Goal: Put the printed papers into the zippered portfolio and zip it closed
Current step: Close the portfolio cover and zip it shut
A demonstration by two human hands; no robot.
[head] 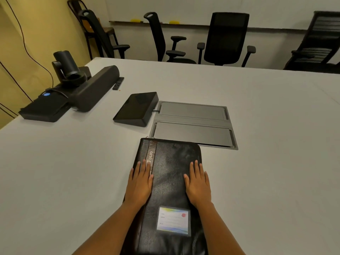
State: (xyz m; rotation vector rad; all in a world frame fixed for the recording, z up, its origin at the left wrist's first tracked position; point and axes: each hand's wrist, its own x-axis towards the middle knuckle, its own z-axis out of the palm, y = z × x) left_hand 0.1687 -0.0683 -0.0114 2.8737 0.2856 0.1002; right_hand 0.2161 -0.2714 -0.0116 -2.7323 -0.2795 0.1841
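A black leather zippered portfolio (169,181) lies closed on the white table (73,172) right in front of me, with "FOLIO" lettered on a strip near its left spine and a card window (173,220) at its near end. My left hand (140,183) rests flat on the portfolio's left edge, fingers together. On the right side of the cover my right hand (197,183) lies flat, palm down. Neither hand grips anything. No printed papers are in view.
Just beyond the portfolio a grey cable hatch (193,124) is set into the table. A black touch panel (137,109) stands left of it. A conference camera and speaker bar (81,85) sit at the far left. Black office chairs (225,37) line the far edge.
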